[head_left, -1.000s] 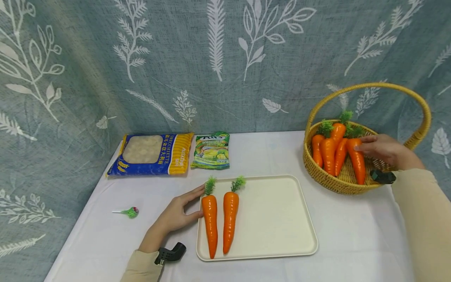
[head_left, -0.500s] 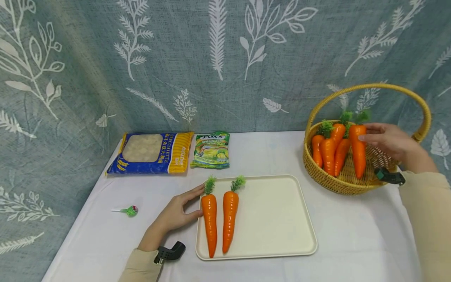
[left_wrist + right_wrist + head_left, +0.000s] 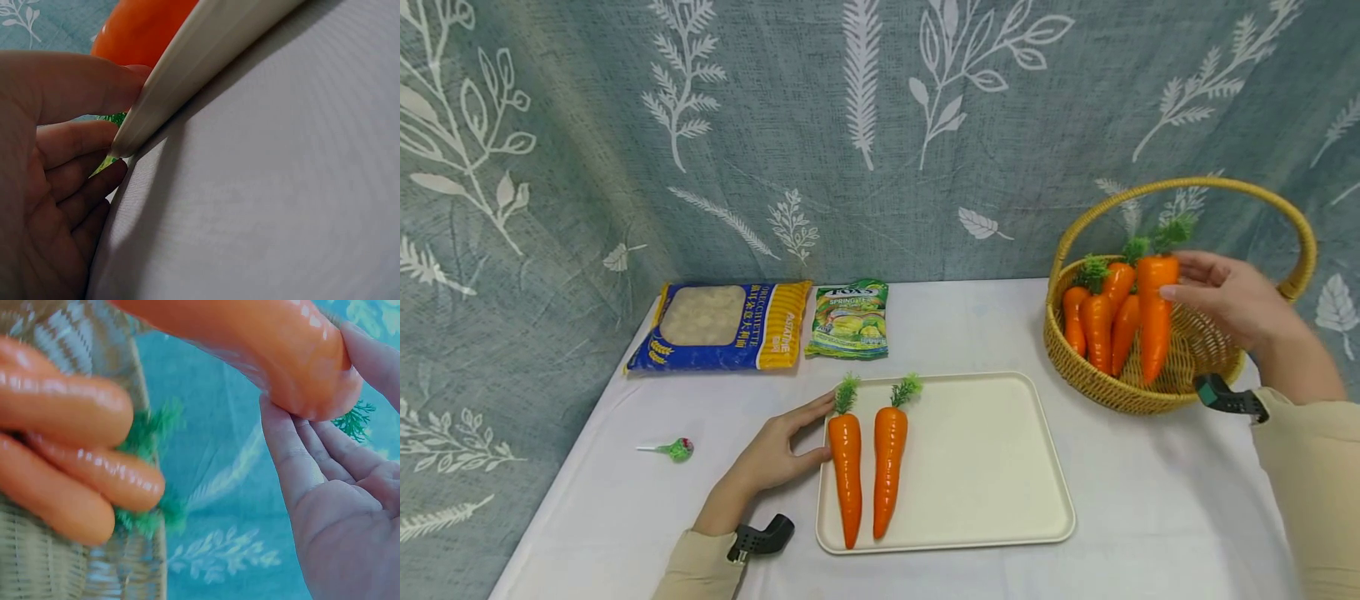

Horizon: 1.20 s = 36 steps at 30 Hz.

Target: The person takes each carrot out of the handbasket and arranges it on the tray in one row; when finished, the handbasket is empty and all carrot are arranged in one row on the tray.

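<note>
My right hand (image 3: 1232,296) pinches a glossy orange carrot (image 3: 1156,312) near its green top, thumb on one side and fingers on the other. This carrot hangs tip down over the wicker basket (image 3: 1082,379). In the right wrist view, the held carrot (image 3: 294,356) is close up, its thick end between thumb and fingers. Several other carrots (image 3: 1097,333) lean inside the basket's left half. My left hand (image 3: 782,450) rests at the left edge of the cream tray (image 3: 985,458), fingers fairly straight; thumb and fingertips touch its rim (image 3: 165,84). Two carrots (image 3: 891,458) lie side by side on the tray.
Behind the tray lie a blue and yellow pasta bag (image 3: 722,327) and a green candy packet (image 3: 847,321). A lollipop (image 3: 679,450) is on the white cloth at left. The basket's tall handle (image 3: 1195,183) arches above the right hand. A patterned curtain (image 3: 880,150) hangs behind.
My right hand has lifted the carrot up from the other carrots in the basket, and its leafy top now stands higher. The left hand and the tray have stayed in place.
</note>
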Tool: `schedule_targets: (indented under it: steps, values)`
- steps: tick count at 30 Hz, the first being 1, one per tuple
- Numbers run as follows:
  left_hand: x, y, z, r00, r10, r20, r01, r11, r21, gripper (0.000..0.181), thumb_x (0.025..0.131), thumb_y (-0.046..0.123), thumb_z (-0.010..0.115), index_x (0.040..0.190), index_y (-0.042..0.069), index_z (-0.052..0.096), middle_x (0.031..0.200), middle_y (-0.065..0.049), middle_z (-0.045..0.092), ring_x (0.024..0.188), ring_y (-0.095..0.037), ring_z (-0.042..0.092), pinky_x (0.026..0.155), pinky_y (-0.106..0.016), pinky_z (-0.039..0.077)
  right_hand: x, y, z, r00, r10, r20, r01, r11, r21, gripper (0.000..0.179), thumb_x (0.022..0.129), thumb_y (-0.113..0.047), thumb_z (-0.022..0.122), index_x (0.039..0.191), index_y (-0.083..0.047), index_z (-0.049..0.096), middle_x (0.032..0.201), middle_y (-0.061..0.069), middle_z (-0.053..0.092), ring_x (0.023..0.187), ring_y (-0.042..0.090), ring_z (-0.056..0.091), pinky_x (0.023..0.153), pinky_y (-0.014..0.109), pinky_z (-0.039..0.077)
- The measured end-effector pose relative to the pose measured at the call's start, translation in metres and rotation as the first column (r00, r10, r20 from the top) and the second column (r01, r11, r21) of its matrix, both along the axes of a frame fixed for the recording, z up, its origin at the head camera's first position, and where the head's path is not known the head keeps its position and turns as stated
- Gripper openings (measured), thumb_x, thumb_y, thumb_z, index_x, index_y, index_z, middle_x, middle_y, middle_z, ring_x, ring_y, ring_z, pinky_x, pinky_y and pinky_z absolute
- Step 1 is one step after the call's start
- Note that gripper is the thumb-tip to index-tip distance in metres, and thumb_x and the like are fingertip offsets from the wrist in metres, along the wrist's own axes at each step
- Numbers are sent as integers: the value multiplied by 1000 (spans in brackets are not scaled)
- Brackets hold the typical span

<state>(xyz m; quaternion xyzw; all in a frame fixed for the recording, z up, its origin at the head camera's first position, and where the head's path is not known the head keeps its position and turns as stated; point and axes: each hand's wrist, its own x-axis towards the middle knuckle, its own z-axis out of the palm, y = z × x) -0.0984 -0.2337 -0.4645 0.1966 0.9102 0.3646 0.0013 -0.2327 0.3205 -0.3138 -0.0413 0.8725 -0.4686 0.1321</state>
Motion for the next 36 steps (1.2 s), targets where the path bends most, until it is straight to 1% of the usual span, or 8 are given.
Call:
schedule_targets:
  steps: [3, 7, 11, 14, 16, 23, 30, 36]
  values:
    - [0, 0, -1, 1000, -3, -7, 3, 1000, 0, 60, 83, 33, 71, 135, 8, 53, 146, -3, 46, 133, -28, 45, 109, -49, 37, 11, -10, -1, 998, -2, -69, -1, 999, -46, 75, 95, -24, 56, 151, -1, 13, 111, -30, 47, 98, -14, 49, 79, 6, 48]
    - [0, 0, 0, 1000, -5, -12, 5, 1000, 4, 60, 83, 34, 70, 135, 8, 53, 146, -3, 46, 132, -28, 45, 109, -49, 38, 24, -24, -4, 995, -14, -97, -7, 978, -209, 67, 94, -9, 58, 148, 0, 21, 105, -29, 55, 95, -10, 56, 76, 8, 51]
    - [0, 0, 0, 1000, -6, -11, 6, 1000, 11, 60, 83, 33, 71, 135, 8, 54, 146, -3, 46, 132, -28, 45, 109, -49, 37, 33, -41, -13, 994, 5, -110, -54, 891, -450, 46, 90, 2, 58, 133, -11, 45, 106, -16, 63, 95, -1, 61, 77, 12, 54]
    - [0, 0, 0, 1000, -8, -11, 8, 1000, 18, 60, 83, 33, 71, 134, 7, 54, 146, -3, 46, 132, -28, 45, 109, -49, 37, 39, -56, -21, 991, 37, -130, -103, 830, -548, 39, 89, 7, 57, 120, -16, 53, 107, -11, 66, 94, 3, 64, 76, 14, 55]
    - [0, 0, 0, 1000, -7, -14, 8, 1000, 17, 60, 82, 33, 71, 134, 7, 54, 145, -3, 46, 132, -28, 45, 109, -48, 38, 44, -67, -25, 990, 51, -129, -116, 813, -571, 39, 89, 8, 58, 120, -15, 53, 108, -9, 65, 94, 4, 64, 76, 16, 56]
    - [0, 0, -2, 1000, 1, -13, -1, 1000, 6, 61, 82, 33, 72, 135, 9, 54, 146, -2, 45, 133, -28, 45, 109, -48, 38, 65, -112, -37, 994, 60, -96, -99, 873, -477, 57, 89, -3, 63, 138, 5, 35, 115, -10, 51, 99, 1, 58, 80, 13, 54]
    - [-2, 0, -2, 1000, -1, -10, 1, 1000, 3, 61, 82, 33, 71, 135, 8, 54, 146, -2, 45, 133, -28, 44, 109, -48, 38, 80, -155, -50, 987, 144, -73, -160, 814, -558, 63, 87, 0, 63, 138, 16, 28, 110, -10, 59, 99, 2, 62, 82, 17, 55]
    - [-1, 0, 0, 1000, -1, 1, 1, 1000, 4, 61, 83, 33, 71, 135, 8, 53, 146, -3, 45, 133, -28, 44, 110, -48, 37, 88, -183, -66, 984, 176, -25, -160, 814, -558, 58, 86, -2, 65, 135, 12, 37, 112, -5, 59, 100, 5, 62, 84, 20, 55]
